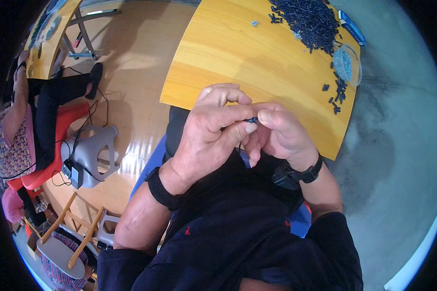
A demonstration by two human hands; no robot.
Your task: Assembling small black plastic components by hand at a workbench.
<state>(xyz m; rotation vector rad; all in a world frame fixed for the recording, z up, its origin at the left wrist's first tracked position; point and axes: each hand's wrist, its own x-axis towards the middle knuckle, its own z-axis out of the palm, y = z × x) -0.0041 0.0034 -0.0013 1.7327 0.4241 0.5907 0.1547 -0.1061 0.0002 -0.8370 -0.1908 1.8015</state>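
Just past the near edge of the table, both my hands meet over a small black piece (pixel 251 120), dark and mostly covered by fingers. The thumb and index finger of my left hand (pixel 206 126) pinch it. From the other side, my right hand (pixel 284 130) is closed with its thumb against the piece's end. What the other right fingers hold, if anything, is hidden. Farther off, a heap of short black tubular pieces (pixel 310 22) covers the table's far right, and several similar pieces trail down its right edge.
On the yellow wooden table (pixel 218 58) stand a clear round tub (pixel 343 65) of small light-blue bits and a blue box (pixel 352 28). Tiny silvery bits (pixel 255 23) lie left of the heap. Leftward are a seated person, a grey stool (pixel 90 150) with cables, and a wooden chair (pixel 85 233).
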